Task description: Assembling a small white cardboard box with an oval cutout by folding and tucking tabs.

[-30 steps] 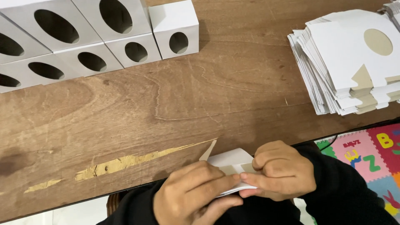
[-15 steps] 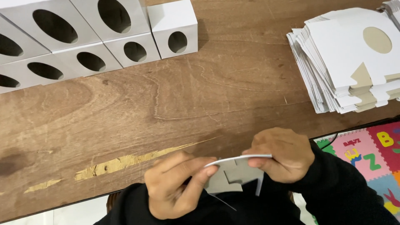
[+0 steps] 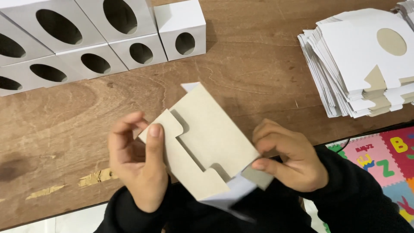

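A: Wooden table (image 3: pixel 258 64) is lying under the whole scene, with assembled white boxes (image 3: pixel 99 39) ranged along the far left and a stack (image 3: pixel 358 73) of flat blanks at the far right; a coloured foam mat (image 3: pixel 384 159) is showing past the near edge. What is being held?

B: A flat die-cut blank (image 3: pixel 202 142), grey side up, is being held above the near edge of the table, tilted, between both hands. The left hand (image 3: pixel 136 164) is closed on a tab at the left edge, thumb on top. The right hand (image 3: pixel 289 157) is pinching the lower right flap between thumb and fingertips.

A: How is it judged to handle?

B: It is being judged light and thin, stiff across the panels but yielding along the creases, and easily dented. Hold is best being taken at the edges and flaps, near the fold lines, not mid-panel.
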